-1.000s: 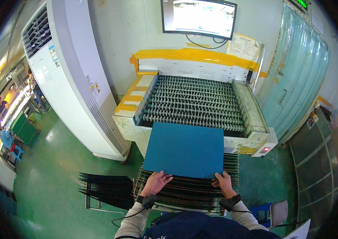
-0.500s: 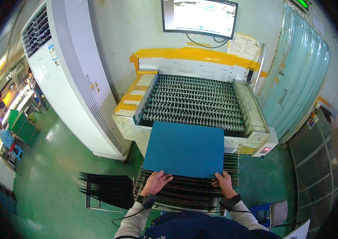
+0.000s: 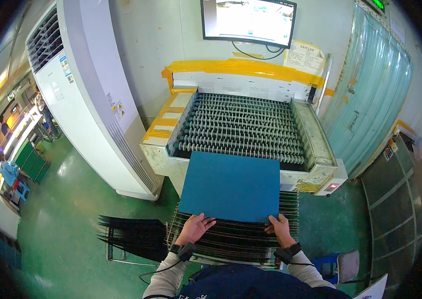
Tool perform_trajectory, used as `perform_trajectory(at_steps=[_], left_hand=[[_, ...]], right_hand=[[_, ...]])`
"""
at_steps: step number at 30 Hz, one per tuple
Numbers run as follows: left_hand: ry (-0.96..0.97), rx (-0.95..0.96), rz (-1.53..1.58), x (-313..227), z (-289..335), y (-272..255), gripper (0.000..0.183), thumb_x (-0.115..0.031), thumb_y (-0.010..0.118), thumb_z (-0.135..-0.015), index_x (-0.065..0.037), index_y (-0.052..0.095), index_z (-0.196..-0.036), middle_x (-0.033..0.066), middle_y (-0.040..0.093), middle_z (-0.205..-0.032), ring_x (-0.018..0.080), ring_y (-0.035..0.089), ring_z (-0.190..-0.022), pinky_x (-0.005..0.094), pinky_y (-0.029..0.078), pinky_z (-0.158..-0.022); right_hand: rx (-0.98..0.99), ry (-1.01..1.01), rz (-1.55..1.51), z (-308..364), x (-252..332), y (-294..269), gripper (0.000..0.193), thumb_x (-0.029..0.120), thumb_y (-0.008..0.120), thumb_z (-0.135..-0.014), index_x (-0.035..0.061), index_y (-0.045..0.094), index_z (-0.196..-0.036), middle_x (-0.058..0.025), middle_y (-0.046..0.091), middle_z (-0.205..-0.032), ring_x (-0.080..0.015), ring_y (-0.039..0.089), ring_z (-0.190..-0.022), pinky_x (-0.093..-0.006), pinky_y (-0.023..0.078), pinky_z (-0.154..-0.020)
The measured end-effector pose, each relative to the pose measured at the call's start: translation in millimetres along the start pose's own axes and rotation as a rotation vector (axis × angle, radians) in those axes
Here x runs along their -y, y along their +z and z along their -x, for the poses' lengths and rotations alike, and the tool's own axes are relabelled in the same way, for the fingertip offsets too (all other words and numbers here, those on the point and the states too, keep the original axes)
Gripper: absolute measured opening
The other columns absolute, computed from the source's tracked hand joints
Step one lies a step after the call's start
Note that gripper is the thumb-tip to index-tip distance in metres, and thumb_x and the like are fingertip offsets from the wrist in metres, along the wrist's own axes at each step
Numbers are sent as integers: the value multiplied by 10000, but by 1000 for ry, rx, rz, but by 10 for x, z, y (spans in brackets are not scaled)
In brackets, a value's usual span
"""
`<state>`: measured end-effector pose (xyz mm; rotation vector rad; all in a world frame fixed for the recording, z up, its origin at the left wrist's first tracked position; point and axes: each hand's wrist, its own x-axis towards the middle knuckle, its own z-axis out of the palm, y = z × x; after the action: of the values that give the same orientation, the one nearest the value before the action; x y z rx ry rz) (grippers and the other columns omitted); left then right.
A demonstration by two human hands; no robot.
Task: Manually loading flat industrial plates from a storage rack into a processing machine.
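Note:
A flat blue rectangular panel (image 3: pixel 231 187) is held level between my two hands. At its near left corner, my left hand (image 3: pixel 196 228) pinches the edge, thumb on top. My right hand (image 3: pixel 280 229) grips the near right corner in the same way. The panel's far edge reaches the front of a roller conveyor (image 3: pixel 241 127) with rows of grey disc rollers. Beneath the panel and my hands stands a rack (image 3: pixel 236 242) of thin dark panels, set in slots and partly hidden.
Left of the rack is another set of dark panels (image 3: pixel 133 236) in a frame. A tall white air conditioner (image 3: pixel 96 109) stands left of the conveyor. Above hangs a monitor (image 3: pixel 248 21). A stool (image 3: pixel 338 265) is at the lower right. People work in the far left background.

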<state>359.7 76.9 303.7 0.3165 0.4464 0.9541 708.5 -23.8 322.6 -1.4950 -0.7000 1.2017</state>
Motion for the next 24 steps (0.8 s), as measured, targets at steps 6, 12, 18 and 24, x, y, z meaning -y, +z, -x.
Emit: perform_trajectory(at_steps=[6,12,18,24], left_hand=[[-7,11,14,9,-19,-48,134,-64,513,-999,-29,582,-1107,138,627,-1175,355,593,-1139,541,470,-1031],[2,-6,8,2,-4,-16,128,-69,512,-1001,-13,577,-1095,152,626,-1167,362,600,-1127,543,474,-1030],[-4,-23,10,-3,-6,20,120,-61,516,-995,-12,588,-1078,154,635,-1150,364,609,-1114,546,480,-1022],[-3,-26,13,5,-25,-22,117,-54,517,-991,-19,598,-1068,142,645,-1137,364,615,-1106,545,483,-1017]], right_hand=[[6,-16,6,-11,-20,-13,256,241,609,-967,20,572,-1089,-127,673,-822,-196,666,-571,-311,537,-494],[9,-7,9,2,-2,-2,272,256,602,-971,18,567,-1099,-132,673,-828,-204,663,-567,-315,534,-494],[1,-1,4,1,-2,-4,259,250,602,-971,20,567,-1086,-133,674,-827,-206,660,-563,-316,532,-494],[-1,3,4,1,10,5,242,242,603,-971,18,570,-1057,-132,675,-822,-201,661,-563,-313,531,-492]])
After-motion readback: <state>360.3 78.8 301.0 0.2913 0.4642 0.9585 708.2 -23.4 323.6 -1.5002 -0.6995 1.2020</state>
